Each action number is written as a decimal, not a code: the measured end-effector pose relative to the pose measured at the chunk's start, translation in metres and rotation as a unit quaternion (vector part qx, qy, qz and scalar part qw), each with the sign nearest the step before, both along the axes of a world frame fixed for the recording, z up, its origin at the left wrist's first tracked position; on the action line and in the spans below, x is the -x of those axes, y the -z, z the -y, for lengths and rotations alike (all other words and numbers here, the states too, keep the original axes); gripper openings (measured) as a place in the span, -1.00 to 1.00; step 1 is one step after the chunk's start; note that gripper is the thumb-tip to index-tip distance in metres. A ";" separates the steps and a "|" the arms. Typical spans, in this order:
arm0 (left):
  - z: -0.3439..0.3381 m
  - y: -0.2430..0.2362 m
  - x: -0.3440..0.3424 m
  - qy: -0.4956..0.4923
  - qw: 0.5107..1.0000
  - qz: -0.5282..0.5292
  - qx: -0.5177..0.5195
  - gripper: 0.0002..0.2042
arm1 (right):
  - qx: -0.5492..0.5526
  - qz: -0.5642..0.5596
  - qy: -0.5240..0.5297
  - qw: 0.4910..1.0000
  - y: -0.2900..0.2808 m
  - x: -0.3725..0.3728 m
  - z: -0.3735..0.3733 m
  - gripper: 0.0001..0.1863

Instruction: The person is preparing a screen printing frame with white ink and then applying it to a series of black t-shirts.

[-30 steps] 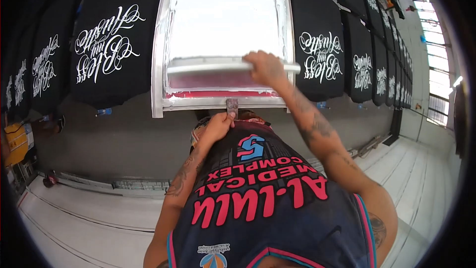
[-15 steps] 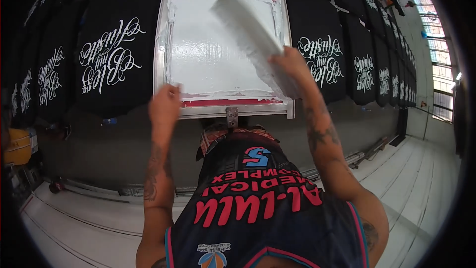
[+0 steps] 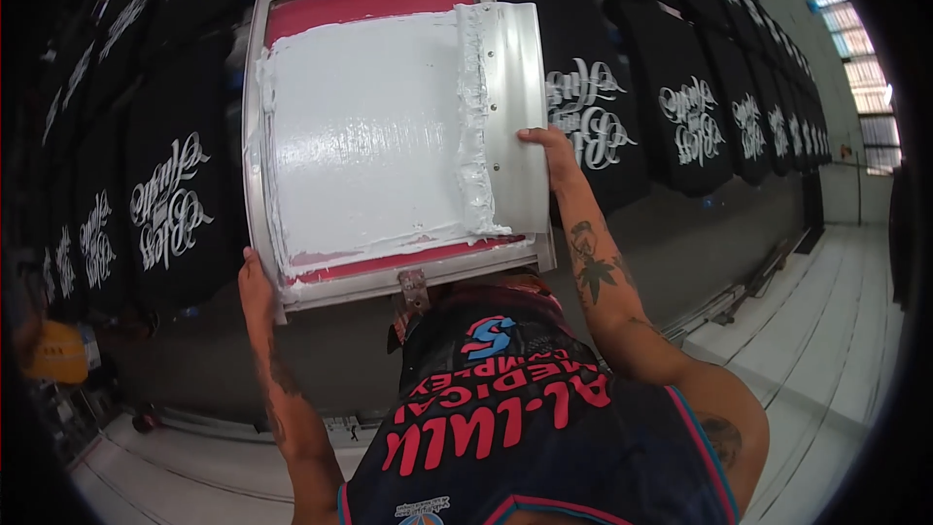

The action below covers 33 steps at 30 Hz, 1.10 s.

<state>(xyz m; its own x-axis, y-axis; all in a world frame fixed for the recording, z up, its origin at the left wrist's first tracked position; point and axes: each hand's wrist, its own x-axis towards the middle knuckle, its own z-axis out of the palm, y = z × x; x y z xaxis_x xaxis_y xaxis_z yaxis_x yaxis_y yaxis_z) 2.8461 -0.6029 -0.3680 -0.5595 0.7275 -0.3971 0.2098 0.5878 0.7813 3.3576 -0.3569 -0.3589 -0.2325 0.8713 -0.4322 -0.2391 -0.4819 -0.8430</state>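
Note:
A metal screen printing frame (image 3: 255, 151) lies in front of me, its mesh spread with white ink (image 3: 364, 126) and showing pink-red along the far and near margins. A wide metal squeegee (image 3: 515, 68) lies lengthwise over the frame's right side, thick white ink heaped along its inner edge. My left hand (image 3: 257, 284) is closed on the frame's near left corner, fingers mostly hidden beneath. At the right, my right hand (image 3: 552, 154) grips the outer edge, its thumb flat on the squeegee; the other fingers are hidden below.
Rows of black shirts with white script print stretch to the left (image 3: 170, 185) and right (image 3: 690, 122) of the frame. A hinge-like metal bracket (image 3: 413, 289) sits on the frame's near bar. A yellow container (image 3: 60, 352) stands far left; white floorboards (image 3: 797, 331) lie right.
The squeegee has been laid down along the frame's right side. The frame has shifted left and tilted slightly in view. My left hand now holds its corner.

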 end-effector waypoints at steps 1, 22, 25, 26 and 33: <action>-0.007 -0.001 -0.033 -0.002 0.999 0.013 -0.045 -0.30 | 0.010 0.020 0.025 0.999 -0.008 -0.031 -0.002 -0.47; -0.129 0.001 -0.363 0.007 0.996 -0.056 0.064 -0.23 | 0.012 0.101 0.012 0.995 -0.039 -0.339 -0.128 -0.54; -0.127 0.022 -0.362 -0.009 0.997 0.000 0.072 -0.20 | 0.017 0.068 -0.030 0.997 -0.027 -0.350 -0.137 -0.62; -0.126 0.028 -0.362 -0.024 0.996 0.006 0.082 -0.20 | 0.020 0.068 -0.047 0.996 -0.021 -0.354 -0.137 -0.62; -0.122 0.044 -0.369 -0.038 0.997 0.017 0.067 -0.23 | 0.062 0.011 -0.038 0.997 0.017 -0.371 -0.130 -0.66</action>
